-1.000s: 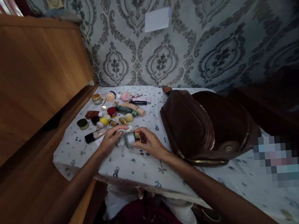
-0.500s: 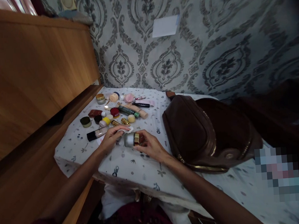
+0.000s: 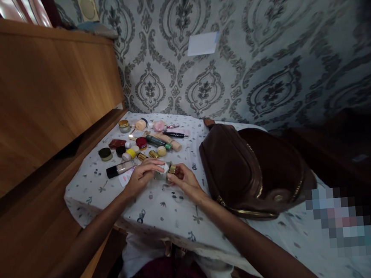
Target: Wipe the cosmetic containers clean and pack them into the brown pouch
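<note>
Above the front part of the table, my right hand [image 3: 186, 179] grips a small frosted glass jar [image 3: 160, 175] by its gold lid [image 3: 173, 169]. The jar lies on its side, its base pointing left. My left hand [image 3: 141, 176] is closed on a small white wipe [image 3: 166, 168], which presses against the jar and partly hides it. Just behind my left hand lie a foundation bottle with a black cap [image 3: 120, 169], small gold tubes [image 3: 153, 154] and a cream-coloured round pot [image 3: 161, 151].
More cosmetics stand farther back: a gold-lidded jar [image 3: 124, 126], a red pot [image 3: 141, 143], a green tube [image 3: 156, 141] and a black pen [image 3: 176, 134]. A brown leather bag [image 3: 229, 165] sits on the right. A wooden cabinet [image 3: 49, 81] borders the left; patterned wallpaper is behind.
The jar has turned in my hands, so less of its glass side shows. The white wipe has moved from the jar's upper edge onto its side near the lid.
</note>
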Demonstrator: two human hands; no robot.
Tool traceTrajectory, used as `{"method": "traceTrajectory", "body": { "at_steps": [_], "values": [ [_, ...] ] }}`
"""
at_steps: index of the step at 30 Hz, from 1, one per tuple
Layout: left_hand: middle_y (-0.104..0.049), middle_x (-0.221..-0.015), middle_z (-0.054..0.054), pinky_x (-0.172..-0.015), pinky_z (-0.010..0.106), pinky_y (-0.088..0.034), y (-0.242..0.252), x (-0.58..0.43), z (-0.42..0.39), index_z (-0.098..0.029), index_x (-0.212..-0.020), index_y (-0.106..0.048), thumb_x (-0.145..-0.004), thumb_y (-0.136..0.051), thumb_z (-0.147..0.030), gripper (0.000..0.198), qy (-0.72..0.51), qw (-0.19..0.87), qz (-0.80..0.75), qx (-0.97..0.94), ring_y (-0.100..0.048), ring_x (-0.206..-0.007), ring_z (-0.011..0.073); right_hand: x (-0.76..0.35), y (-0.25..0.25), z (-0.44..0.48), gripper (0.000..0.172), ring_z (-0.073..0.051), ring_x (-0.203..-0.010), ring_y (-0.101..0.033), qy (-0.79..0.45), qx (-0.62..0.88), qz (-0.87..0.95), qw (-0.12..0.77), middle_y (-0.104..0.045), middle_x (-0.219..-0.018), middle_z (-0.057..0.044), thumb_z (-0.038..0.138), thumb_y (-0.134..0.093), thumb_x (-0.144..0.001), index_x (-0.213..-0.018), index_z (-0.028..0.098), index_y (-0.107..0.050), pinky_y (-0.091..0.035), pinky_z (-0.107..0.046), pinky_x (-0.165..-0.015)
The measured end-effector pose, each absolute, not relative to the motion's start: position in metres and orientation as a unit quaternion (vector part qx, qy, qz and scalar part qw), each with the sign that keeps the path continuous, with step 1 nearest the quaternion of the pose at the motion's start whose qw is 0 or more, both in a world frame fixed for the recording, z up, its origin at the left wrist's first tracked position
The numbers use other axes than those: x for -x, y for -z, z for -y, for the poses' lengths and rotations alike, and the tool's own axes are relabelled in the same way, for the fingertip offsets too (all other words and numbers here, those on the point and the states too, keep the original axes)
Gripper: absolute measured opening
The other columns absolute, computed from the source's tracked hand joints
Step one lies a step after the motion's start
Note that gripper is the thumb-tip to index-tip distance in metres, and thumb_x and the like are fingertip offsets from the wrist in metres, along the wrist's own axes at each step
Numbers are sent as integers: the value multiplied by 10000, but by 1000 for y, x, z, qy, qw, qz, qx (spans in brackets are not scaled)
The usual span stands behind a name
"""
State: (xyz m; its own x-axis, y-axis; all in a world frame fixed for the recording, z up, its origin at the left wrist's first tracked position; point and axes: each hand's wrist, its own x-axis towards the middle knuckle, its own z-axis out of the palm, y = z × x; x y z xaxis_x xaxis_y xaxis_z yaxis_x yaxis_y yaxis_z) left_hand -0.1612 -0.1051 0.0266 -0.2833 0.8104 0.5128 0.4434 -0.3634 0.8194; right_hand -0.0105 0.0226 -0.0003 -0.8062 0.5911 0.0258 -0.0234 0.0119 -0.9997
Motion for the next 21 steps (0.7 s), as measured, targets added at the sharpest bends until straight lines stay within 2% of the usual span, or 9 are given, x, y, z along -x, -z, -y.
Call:
{"method": "traceTrajectory", "body": {
  "at_steps": [8, 12, 17, 21],
  "values": [
    [-761, -1047, 79, -1050, 458, -373, -27, 163, 103, -244, -817, -789, -897, -548, -244, 255, -576, 136, -544, -595, -599, -1123, 268, 11, 1, -26, 527, -175, -704, -610, -705, 235, 624, 242, -607, -826, -12, 598, -791, -629, -894, 215, -543, -547, -340, -653],
    [-759, -1044, 87, -995, 421, -432, -25, 166, 103, -221, -809, -789, -877, -564, -229, 235, -596, 146, -527, -588, -635, -1063, 250, 10, 4, -26, 519, -136, -661, -609, -742, 233, 576, 253, -600, -773, 25, 579, -801, -636, -868, 203, -530, -526, -291, -657],
    [-743, -1122, 97, -947, 379, -483, -19, 169, 102, -197, -879, -783, -862, -591, -263, 203, -620, 176, -547, -535, -666, -1056, 241, 9, 2, -25, 451, -117, -669, -605, -786, 206, 519, 265, -608, -766, 36, 517, -815, -660, -831, 194, -550, -521, -268, -660],
    [-708, -1220, 103, -1040, 408, -440, -14, 172, 101, -193, -993, -774, -842, -620, -305, 243, -625, 176, -572, -501, -624, -1172, 260, 8, 0, -21, 415, -120, -676, -608, -798, 167, 525, 245, -619, -803, 28, 503, -799, -690, -861, 191, -587, -541, -297, -693]
  ]
}}
